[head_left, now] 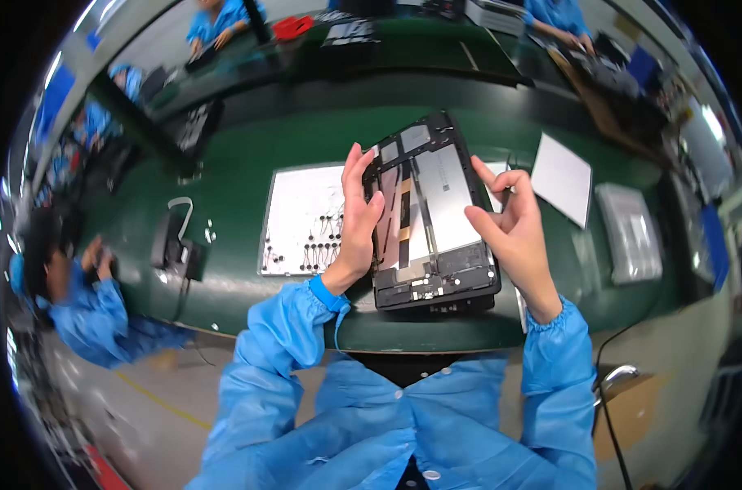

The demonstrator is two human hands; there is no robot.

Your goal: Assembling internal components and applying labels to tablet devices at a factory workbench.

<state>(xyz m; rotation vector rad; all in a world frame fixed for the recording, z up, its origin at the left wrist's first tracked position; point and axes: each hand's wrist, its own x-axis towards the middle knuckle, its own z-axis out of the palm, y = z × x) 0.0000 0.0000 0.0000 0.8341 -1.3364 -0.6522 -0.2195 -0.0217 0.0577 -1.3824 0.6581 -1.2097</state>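
Observation:
An opened tablet [436, 220] with its back off lies tilted on the green bench, showing a silver battery panel, dark frame and circuit parts. My left hand [358, 214] grips its left edge, thumb pressed onto the inner frame. My right hand [510, 220] rests at the tablet's right edge with the fingers pinched together, thumb and forefinger touching over the silver panel; whether something tiny is between them cannot be seen. Both forearms wear blue sleeves.
A white screw template board [301, 220] lies left of the tablet. A dark fixture with a white cable [177, 245] stands further left. A white sheet [561, 178] and a clear bagged item [630, 233] lie right. Other workers in blue sit around.

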